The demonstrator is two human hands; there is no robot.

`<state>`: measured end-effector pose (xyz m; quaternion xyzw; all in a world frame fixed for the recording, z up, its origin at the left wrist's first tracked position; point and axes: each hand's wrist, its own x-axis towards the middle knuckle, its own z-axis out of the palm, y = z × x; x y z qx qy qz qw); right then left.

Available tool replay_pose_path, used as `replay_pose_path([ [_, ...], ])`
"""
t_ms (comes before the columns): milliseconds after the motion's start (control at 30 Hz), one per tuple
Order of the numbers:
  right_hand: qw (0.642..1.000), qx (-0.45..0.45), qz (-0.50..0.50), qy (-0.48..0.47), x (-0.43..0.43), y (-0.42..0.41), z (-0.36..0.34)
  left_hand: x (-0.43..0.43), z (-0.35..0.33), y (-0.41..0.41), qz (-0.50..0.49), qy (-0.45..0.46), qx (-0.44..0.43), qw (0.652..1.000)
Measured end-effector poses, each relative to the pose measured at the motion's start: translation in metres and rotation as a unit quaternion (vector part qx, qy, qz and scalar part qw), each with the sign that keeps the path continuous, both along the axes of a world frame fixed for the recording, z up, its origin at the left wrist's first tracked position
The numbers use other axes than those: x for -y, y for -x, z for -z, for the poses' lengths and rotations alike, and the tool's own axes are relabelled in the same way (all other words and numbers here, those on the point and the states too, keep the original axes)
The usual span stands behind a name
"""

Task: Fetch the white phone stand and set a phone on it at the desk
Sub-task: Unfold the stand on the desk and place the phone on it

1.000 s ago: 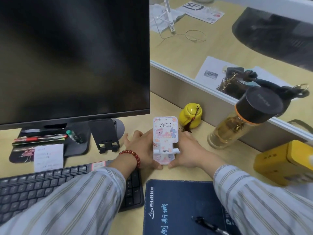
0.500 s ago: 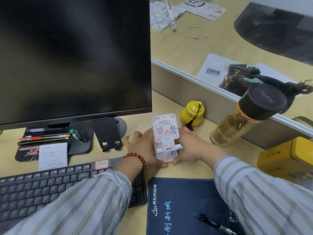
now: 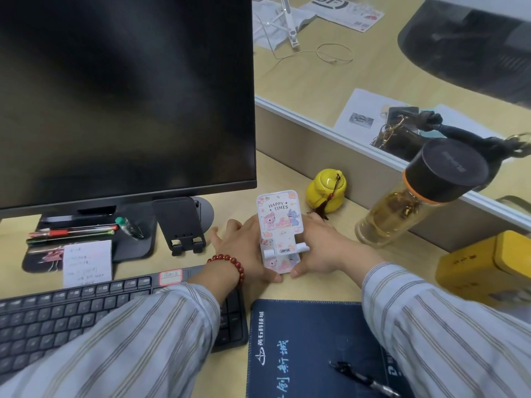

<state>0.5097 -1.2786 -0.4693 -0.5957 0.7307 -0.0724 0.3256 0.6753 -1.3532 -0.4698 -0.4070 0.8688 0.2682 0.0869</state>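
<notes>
The white plastic phone stand with cartoon stickers and the words HAPPY TIMES [image 3: 280,231] stands upright on the light wooden desk [image 3: 324,285], between the black monitor [image 3: 126,96] and the small yellow ceramic jar [image 3: 326,193]. The left hand [image 3: 242,248], with a red bead bracelet [image 3: 230,264] on the wrist, and the right hand [image 3: 319,248] hold the stand from both sides, fingers curved around its edges and thumbs at its base. No phone is on it.
</notes>
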Motion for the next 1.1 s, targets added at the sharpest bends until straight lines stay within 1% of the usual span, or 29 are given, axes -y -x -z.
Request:
replay_pose_path([
  [167,0.998,-0.024,0.04,0.04,-0.008,-0.005,-0.003,0.011,-0.007,0.004,0.057,-0.007,0.022,0.998],
  [267,0.998,-0.021,0.048,0.04,-0.008,-0.004,0.0,0.012,-0.01,0.006,0.067,-0.004,0.027,0.997],
  [433,0.996,0.035,0.058,0.052,-0.012,-0.001,0.001,0.006,-0.007,0.004,0.05,-0.015,0.006,0.999],
  [500,0.991,0.075,0.083,0.068,-0.017,0.001,0.002,0.005,-0.006,0.003,0.039,-0.02,-0.003,0.999],
  [567,0.988,0.088,0.104,0.075,-0.02,0.004,0.005,0.006,-0.006,0.003,0.036,-0.019,-0.009,0.999],
  [700,0.992,0.07,0.078,0.066,-0.022,0.003,0.007,0.005,-0.002,0.001,0.018,-0.015,-0.019,1.0],
  [867,0.998,0.057,0.029,0.021,-0.011,0.005,0.003,0.001,0.006,-0.002,-0.027,-0.01,-0.031,0.999],
  [1100,0.999,0.05,0.016,0.014,-0.007,0.009,0.007,-0.001,-0.001,0.001,-0.01,0.016,-0.002,1.0],
])
